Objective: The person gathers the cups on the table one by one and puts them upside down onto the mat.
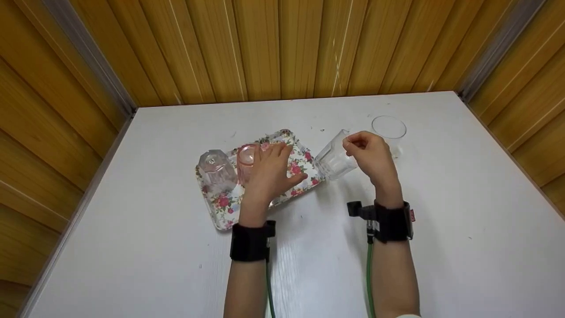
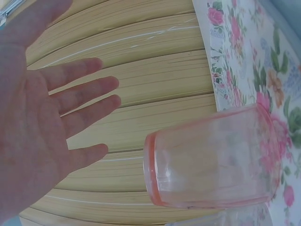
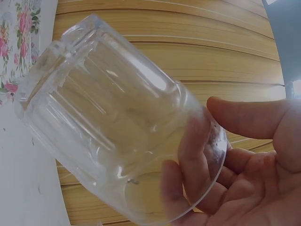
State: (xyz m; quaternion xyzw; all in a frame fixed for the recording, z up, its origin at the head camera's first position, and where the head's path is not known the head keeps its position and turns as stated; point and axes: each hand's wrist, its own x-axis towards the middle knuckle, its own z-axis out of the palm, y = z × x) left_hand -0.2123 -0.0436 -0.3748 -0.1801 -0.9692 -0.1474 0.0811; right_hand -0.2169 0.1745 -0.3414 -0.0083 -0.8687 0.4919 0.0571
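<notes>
My right hand pinches a clear drinking glass at its rim, thumb outside and some fingers showing through the wall. The glass is tilted, its thick base pointing left toward the floral tray. Above the tray my left hand is spread, fingers extended, with nothing in it. Beside it a pink glass stands on the tray, apart from the fingers in the left wrist view. Left of that, a clear faceted glass appears to stand upside down on the tray.
Another clear glass stands on the white table, behind my right hand and partly hidden by it. Wood-patterned panels close off the back and both sides. Green cables run from the wrist cameras along both forearms.
</notes>
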